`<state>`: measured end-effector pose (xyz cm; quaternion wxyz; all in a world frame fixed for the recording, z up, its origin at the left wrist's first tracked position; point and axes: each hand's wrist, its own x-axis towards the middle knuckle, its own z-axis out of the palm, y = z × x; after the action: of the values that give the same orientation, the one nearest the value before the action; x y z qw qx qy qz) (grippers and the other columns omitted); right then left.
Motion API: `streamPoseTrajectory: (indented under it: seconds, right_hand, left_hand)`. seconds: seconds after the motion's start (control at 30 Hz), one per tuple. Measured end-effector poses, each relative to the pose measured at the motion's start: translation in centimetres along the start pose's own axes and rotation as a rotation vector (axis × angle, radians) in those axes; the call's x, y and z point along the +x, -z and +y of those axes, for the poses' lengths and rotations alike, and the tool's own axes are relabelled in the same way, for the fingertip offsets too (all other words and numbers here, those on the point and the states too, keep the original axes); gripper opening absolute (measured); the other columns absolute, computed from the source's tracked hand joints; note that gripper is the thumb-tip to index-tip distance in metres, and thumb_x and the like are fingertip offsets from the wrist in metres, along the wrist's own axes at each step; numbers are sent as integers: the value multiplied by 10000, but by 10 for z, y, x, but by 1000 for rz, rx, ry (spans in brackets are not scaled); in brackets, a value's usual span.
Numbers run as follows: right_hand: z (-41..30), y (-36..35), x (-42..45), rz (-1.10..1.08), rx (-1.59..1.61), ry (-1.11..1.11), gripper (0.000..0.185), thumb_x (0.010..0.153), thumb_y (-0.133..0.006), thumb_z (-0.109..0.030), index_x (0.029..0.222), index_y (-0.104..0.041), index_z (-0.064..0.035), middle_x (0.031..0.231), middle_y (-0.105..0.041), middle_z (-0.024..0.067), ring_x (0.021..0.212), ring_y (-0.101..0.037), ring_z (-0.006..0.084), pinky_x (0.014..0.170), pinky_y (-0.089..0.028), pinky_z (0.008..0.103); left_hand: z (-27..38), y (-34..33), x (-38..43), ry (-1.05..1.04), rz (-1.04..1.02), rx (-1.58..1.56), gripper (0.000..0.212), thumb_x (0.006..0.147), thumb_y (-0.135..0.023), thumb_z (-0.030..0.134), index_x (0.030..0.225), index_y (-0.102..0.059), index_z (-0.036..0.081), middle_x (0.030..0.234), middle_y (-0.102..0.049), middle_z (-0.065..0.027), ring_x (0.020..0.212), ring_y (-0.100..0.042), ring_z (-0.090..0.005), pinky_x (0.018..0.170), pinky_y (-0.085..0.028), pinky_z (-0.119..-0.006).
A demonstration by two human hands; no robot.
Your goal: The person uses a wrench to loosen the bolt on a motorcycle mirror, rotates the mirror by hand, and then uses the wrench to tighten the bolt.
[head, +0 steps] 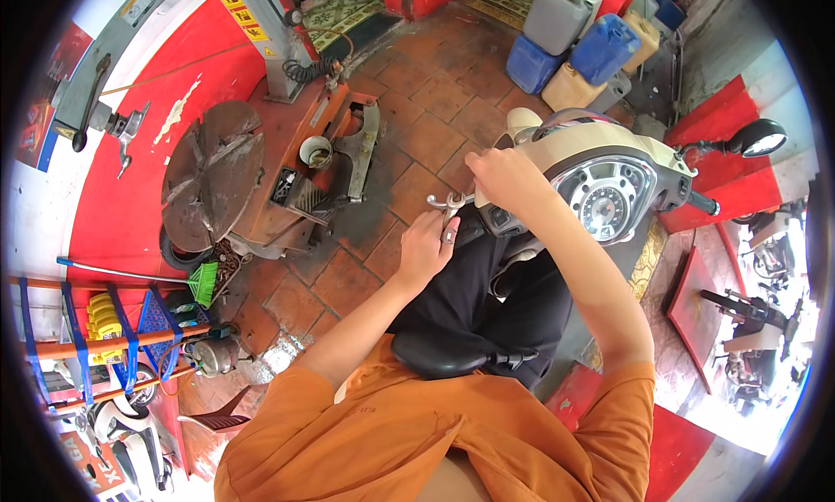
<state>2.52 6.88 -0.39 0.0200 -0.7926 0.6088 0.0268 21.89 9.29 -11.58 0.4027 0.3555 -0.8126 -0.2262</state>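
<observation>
My left hand (424,249) is closed around a metal open-end wrench (454,205), its jaw sticking up past the thumb. Just beyond it is the ball tip of a brake lever (433,200). Bent over the near end of the handlebar of a cream motor scooter (590,133) is my right hand (509,174); its fingertips and anything between them are hidden. The scooter's round instrument cluster (601,205) lies right of that wrist. A black rear-view mirror (440,355) with a short stem rests against my lap.
A tyre changer with a round turntable (215,176) stands left, a small bucket (316,152) on it. Several plastic jerrycans (561,19) are stacked beyond the scooter. Its other mirror (760,138) sticks out right. A green broom (203,283) leans by an orange-and-blue rack (117,348).
</observation>
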Motion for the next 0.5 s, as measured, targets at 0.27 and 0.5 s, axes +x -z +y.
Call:
streamPoseTrajectory:
  seconds: [0.27,0.5]
  right_hand:
    - [11,10,-14,143,267,188,222,835,-664,-94,1045,-595,-71,1009,-644,100,951,-680,306,772,-549,427]
    - [-13,12,-8,50,28,-171,180,813,-714,-184,906,-652,-44,862,-706,125,838,-727,306,688,-578,418]
  left_hand:
    - [0,-3,0,-15,28,-28,249,981,-590,207,804,-598,32,729,-554,-123,699,-563,-338,598,-449,-458]
    - [-2,0,-2,-11,4,14,256,983,-588,211,802,-598,31,730,-555,-120,692,-561,-337,600,-450,-456]
